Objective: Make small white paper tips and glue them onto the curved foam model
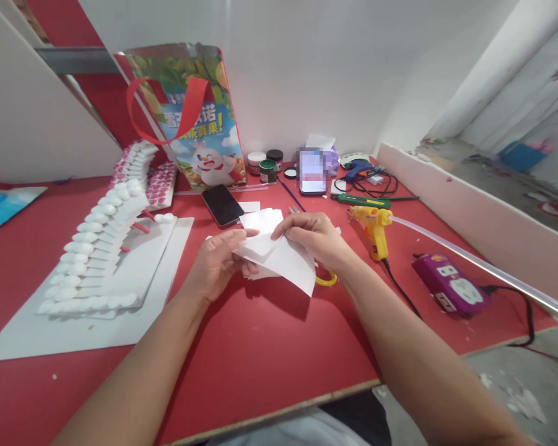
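Over the middle of the red table, my left hand [220,260] and my right hand [309,235] hold a white paper sheet [288,263] between them. The fingers of my left hand close on the sheet's left part. My right hand pinches its upper edge with thumb and fingertips. More white paper pieces [262,221] lie just behind and beneath it. A pair of scissors with a yellow handle [326,279] rests partly hidden below my right hand. To the left stands a curved white paper model [97,248] lined with white oval pieces, on a white board [23,334].
A black phone [223,205] lies behind my left hand. A printed bag [195,118], paint jars [268,168] and a lit phone [312,170] stand along the wall. On the right are a yellow glue gun [375,230], a green cutter [362,201] and a purple power strip [450,285] with cables.
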{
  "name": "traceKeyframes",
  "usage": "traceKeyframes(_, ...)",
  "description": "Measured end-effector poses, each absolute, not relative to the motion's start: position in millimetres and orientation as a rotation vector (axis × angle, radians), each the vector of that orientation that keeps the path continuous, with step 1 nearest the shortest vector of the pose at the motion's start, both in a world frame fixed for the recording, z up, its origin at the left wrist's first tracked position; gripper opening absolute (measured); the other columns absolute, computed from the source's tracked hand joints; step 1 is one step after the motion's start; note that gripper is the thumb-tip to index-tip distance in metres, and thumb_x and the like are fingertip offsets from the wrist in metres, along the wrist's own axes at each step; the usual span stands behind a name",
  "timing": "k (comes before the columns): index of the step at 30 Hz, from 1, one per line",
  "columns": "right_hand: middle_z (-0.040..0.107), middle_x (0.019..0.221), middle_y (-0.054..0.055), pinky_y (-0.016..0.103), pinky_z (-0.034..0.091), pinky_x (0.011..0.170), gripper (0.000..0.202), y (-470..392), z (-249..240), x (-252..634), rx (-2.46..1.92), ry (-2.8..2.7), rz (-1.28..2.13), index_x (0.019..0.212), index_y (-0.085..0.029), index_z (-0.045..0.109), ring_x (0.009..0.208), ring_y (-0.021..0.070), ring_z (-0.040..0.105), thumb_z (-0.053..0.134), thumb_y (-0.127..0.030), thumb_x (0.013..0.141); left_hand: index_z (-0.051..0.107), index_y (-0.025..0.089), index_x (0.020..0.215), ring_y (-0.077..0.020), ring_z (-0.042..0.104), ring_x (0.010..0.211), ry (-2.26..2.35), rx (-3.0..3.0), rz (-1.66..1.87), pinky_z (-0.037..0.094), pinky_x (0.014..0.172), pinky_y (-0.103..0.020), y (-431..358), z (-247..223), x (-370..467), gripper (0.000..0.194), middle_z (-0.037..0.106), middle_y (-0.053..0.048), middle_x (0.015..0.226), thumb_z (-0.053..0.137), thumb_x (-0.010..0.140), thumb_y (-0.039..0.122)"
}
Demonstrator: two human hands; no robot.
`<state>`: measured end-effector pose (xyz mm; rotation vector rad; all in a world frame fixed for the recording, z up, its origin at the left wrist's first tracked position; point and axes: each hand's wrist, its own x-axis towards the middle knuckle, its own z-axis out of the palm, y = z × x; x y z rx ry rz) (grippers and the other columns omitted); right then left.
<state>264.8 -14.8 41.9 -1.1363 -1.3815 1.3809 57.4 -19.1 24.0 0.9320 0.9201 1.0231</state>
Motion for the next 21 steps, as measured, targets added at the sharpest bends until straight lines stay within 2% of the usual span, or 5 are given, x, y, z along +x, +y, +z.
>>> traceKeyframes(5, 0.06, 0.062, -0.002, 0.023, 0.032, 0.05, 0.022, -16.9, 49.2, 270.7, -1.099, -1.558, 1.319, 0.075, -0.016, 0.076, 0.054, 0.01, 0.047, 0.055, -0.022, 0.07, 0.073, 0.011, 0.085, -0.0165, 0.062, 0.04, 0.902, 1.08, 0.904, 0.047, 0.037, -0.022, -17.8, 19.5, 55.7, 0.039, 0.068, -0.006, 0.05, 0.086, 0.071, 0.045)
traceKeyframes(10, 0.072, 0.089, 0.003, 0.025, 0.044, 0.064, 0.036, -16.7, 54.9, 279.4, -1.139, -1.569, 1.35, 0.111, -0.018, 0.071, 0.076, 0.0155, 0.062, 0.069, -0.032, 0.077, 0.073, 0.013, 0.085, -0.0174, 0.064, 0.04, 0.968, 1.212, 0.973, 0.051, 0.04, -0.024, -18.7, 16.5, 54.2, 0.027, 0.07, -0.005, 0.051, 0.08, 0.078, 0.039)
traceKeyframes(11, 0.07, 0.086, 0.002, 0.025, 0.043, 0.062, 0.038, -16.0, 53.6, 279.2, -1.182, -1.596, 1.351, 0.109, -0.018, 0.07, 0.075, 0.0155, 0.061, 0.074, -0.035, 0.075, 0.074, 0.013, 0.086, -0.0175, 0.064, 0.04, 0.983, 1.243, 0.973, 0.051, 0.041, -0.024, -19.5, 16.7, 54.5, 0.025, 0.07, -0.005, 0.051, 0.078, 0.08, 0.037)
traceKeyframes(15, 0.059, 0.07, -0.002, 0.023, 0.035, 0.054, 0.03, -11.5, 43.0, 273.2, -1.276, -1.772, 1.291, 0.076, -0.017, 0.063, 0.065, 0.0124, 0.053, 0.083, -0.036, 0.065, 0.075, 0.013, 0.088, -0.0172, 0.063, 0.039, 1.015, 1.31, 0.971, 0.05, 0.041, -0.024, -22.0, 17.8, 56.0, 0.025, 0.069, -0.004, 0.049, 0.075, 0.083, 0.037)
traceKeyframes(21, 0.058, 0.067, -0.004, 0.022, 0.036, 0.054, 0.014, -9.2, 42.2, 272.4, -1.251, -1.82, 1.141, 0.071, -0.017, 0.062, 0.062, 0.0106, 0.051, 0.074, -0.023, 0.069, 0.078, 0.014, 0.101, -0.0161, 0.064, 0.046, 0.963, 1.348, 0.899, 0.047, 0.043, -0.024, -20.3, 16.4, 53.1, 0.03, 0.072, -0.004, 0.056, 0.078, 0.081, 0.036)
